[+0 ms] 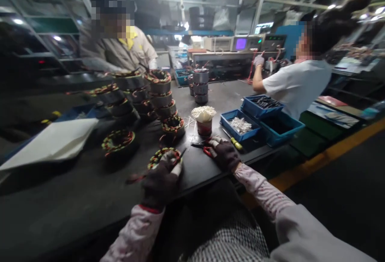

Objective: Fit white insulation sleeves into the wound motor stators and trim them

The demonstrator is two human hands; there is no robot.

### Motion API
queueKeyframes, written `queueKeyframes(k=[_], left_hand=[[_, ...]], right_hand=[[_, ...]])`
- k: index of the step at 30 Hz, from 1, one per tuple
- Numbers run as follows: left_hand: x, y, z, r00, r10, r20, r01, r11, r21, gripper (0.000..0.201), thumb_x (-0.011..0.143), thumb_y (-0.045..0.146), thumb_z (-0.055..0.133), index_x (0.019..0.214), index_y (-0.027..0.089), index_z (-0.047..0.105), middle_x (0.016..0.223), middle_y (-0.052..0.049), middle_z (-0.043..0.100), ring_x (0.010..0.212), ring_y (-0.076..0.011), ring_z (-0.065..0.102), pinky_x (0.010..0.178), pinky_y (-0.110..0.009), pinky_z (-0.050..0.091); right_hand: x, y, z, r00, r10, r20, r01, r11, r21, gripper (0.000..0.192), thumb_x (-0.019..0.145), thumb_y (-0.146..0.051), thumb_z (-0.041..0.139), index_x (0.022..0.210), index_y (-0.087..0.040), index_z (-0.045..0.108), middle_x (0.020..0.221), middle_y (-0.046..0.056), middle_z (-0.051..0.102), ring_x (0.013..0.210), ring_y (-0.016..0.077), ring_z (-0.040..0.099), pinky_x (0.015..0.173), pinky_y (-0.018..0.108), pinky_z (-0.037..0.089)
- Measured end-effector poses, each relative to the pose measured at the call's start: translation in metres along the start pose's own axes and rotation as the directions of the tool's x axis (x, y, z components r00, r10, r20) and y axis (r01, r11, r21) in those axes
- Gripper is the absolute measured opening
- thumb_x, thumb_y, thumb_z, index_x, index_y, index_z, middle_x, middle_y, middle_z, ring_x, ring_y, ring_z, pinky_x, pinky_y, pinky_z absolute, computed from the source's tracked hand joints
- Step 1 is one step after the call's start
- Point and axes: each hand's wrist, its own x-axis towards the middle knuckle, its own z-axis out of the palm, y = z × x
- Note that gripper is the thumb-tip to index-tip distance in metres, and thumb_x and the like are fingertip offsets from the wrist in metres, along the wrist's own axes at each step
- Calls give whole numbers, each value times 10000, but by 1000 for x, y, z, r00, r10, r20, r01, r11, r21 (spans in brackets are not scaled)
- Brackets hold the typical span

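Near the table's front edge lies a wound motor stator point(155, 157), a ring with red, yellow and black wires. My left hand point(161, 180), in a dark glove with pale fingertips, rests on it, pinching a dark thin lead point(180, 156) between thumb and fingers. To the right, my gloved right hand point(226, 154) is closed around the red handles of a pair of scissors point(207, 151), whose dark blades point left, low over the tabletop. Behind them stands a reddish-brown cup point(204, 127) full of white ties point(203, 112), with several loose ones beside it.
Stacked stators point(161, 99) stand at back left, a single stator point(118, 142) before them. Blue bins point(255, 138) hold white and black parts, beside a yellow-handled tool point(236, 144). White sheets point(51, 142) lie left. Two co-workers point(126, 49) point(297, 77) are across and right.
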Motion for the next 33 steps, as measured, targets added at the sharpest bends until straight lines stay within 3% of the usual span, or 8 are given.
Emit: queueKeyframes(k=[5,10,14,17,22,25,29,33], left_hand=[[-38,9,-6,927,35,-374,-75,993,-95,382,1034,261,601,1408,250,678,1295,-95,806,1231,-284,767,1102,-497,625],[-39,-17,-29,933,349,-89,-317,914,253,349,954,155,581,1239,215,773,1156,-92,844,1120,-292,799,1188,-596,542],[-5,0,-40,932,256,257,-311,928,203,436,911,311,677,1334,261,768,1217,-83,829,1136,-310,776,1094,-521,587],[19,20,-45,882,156,445,-295,919,262,478,789,501,847,1215,284,831,1130,-80,838,1066,-340,773,972,-474,602],[52,32,-50,764,-60,642,-225,908,352,237,715,492,881,814,279,847,778,-22,790,725,-255,727,648,-350,479],[61,40,-52,715,-161,681,-219,872,437,293,735,539,864,804,255,834,733,-22,765,695,-239,704,641,-341,434],[32,38,-44,789,55,612,-406,794,452,266,900,493,792,880,231,831,889,-68,808,887,-278,749,835,-416,504],[-33,17,-23,916,330,227,-400,718,569,229,997,362,738,1174,229,796,1126,-98,829,1054,-277,770,1060,-486,529]], right_hand=[[-41,-58,23,949,-282,-140,296,951,91,480,1069,-354,593,1515,-196,673,1571,156,642,1435,331,608,1237,493,474],[-36,-107,22,900,-437,-15,424,865,268,382,1060,-334,625,1417,-298,755,1440,113,742,1322,331,674,1161,521,505],[-5,-92,21,991,22,-136,70,767,638,359,1042,-497,571,1112,-229,799,1094,124,809,1041,288,748,971,478,602],[6,-68,15,948,299,108,-244,469,849,459,962,-652,601,989,-210,725,788,52,739,733,219,706,742,383,608],[25,-37,-10,950,312,34,-154,371,916,531,821,-673,790,1108,-235,702,1002,49,769,841,204,713,805,372,603],[64,-13,-22,835,527,-161,-118,456,882,438,785,-570,818,995,-217,666,914,14,718,784,178,654,816,368,577],[112,10,-17,732,626,-270,-246,611,752,280,753,-351,842,893,-196,655,846,14,702,788,181,621,880,373,539],[123,6,-5,749,588,-306,-219,655,723,181,874,-322,738,953,-163,706,907,74,746,842,197,650,892,369,524]])
